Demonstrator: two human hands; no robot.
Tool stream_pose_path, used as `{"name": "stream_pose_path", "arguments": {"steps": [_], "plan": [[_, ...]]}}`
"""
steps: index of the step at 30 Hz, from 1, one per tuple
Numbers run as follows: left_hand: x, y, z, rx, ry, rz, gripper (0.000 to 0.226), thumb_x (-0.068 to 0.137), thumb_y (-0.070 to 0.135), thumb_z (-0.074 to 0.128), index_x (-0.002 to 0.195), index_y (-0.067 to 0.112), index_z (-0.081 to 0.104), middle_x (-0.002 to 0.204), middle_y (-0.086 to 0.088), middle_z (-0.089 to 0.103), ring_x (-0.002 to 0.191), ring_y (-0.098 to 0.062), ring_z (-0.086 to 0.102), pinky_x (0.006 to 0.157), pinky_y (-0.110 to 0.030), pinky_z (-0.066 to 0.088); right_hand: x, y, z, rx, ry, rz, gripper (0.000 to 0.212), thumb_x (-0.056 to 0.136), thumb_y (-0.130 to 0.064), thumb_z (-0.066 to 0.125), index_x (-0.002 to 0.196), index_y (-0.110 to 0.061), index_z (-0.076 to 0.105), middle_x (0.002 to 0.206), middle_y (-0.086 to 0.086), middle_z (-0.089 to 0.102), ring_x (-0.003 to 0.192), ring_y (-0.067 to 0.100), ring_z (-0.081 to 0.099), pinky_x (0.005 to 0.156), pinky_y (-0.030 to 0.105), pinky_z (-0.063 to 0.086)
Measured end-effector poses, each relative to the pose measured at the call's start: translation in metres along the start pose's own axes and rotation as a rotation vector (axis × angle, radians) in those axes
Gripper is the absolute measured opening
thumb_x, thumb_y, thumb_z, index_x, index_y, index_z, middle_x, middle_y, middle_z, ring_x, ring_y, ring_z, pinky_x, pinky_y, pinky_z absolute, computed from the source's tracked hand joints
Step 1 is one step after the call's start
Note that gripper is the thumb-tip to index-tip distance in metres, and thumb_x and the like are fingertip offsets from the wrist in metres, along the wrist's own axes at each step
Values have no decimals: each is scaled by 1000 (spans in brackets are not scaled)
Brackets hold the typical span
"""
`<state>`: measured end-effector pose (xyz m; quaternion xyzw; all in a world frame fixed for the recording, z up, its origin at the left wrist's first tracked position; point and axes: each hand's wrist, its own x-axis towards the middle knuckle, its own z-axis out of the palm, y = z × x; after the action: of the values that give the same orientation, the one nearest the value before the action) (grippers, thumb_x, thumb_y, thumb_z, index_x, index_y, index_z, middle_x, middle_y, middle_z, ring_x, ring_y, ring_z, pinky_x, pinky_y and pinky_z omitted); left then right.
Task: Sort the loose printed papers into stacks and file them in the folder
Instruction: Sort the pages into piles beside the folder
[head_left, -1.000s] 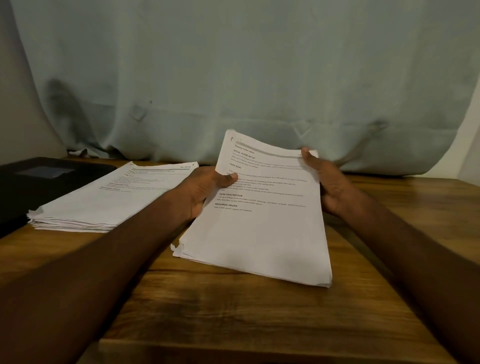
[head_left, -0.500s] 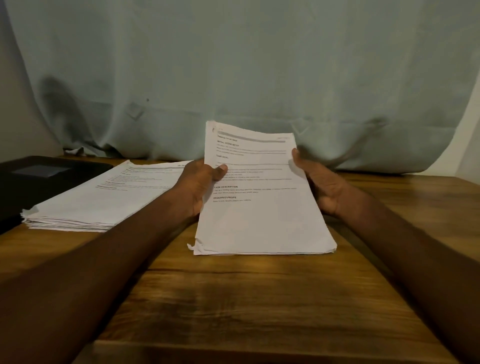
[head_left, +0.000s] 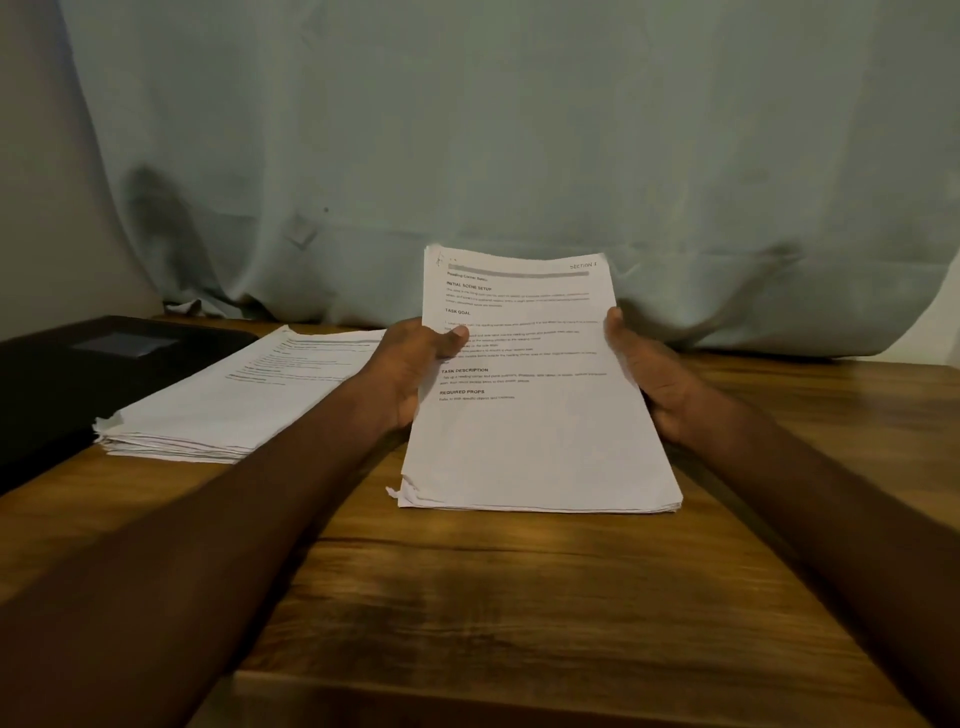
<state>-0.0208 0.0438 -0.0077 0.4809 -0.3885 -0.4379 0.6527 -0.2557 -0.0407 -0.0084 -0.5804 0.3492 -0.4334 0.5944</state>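
Both hands — left hand (head_left: 410, 371), right hand (head_left: 654, 379) — grip paper stack (head_left: 535, 441).

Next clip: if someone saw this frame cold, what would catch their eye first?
First, the sheaf of printed papers at the centre, tilted up off the wooden table, with the left hand and right hand gripping its two sides. Next, a second stack of papers lying flat to the left, beside a black folder at the left edge. A pale curtain fills the background.
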Motion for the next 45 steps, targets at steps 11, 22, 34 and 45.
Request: {"name": "stream_pose_path", "arguments": {"steps": [11, 22, 34, 45], "plan": [[3, -6, 3, 47, 24, -13, 27, 100, 7, 63, 127, 8, 67, 112, -10, 77, 101, -35, 74, 87, -50, 61, 4, 0, -3, 9, -10, -32, 48, 100, -51, 58, 131, -15, 66, 122, 9, 74, 110, 32, 72, 100, 48, 54], [2, -3, -2, 60, 53, -97, 24, 103, 26, 58, 120, 12, 69, 105, -9, 79, 101, -34, 75, 98, -54, 56, -4, -3, -11, 96, -65, 99, 37, 97, -20, 60, 131, -5, 65, 121, 17, 73, 104, 36, 73, 79, 44, 64], [12, 6, -20, 33, 373, 24, 31, 79, 30, 78, 101, 10, 69, 95, -10, 78, 88, -34, 76, 85, -54, 62, -11, -5, -3, 67, -184, 191, 38, 98, -19, 57, 133, -6, 64, 128, 18, 70, 124, 41, 63, 106, 53, 49], [3, 6, -6, 105, 182, 36, 16, 94, 18, 72, 99, 3, 70, 97, -14, 79, 91, -31, 76, 87, -43, 61, -13, -11, -13, 73, -163, 202, 45, 91, -26, 70, 131, -4, 66, 125, 17, 72, 113, 32, 70, 98, 45, 57]]}}
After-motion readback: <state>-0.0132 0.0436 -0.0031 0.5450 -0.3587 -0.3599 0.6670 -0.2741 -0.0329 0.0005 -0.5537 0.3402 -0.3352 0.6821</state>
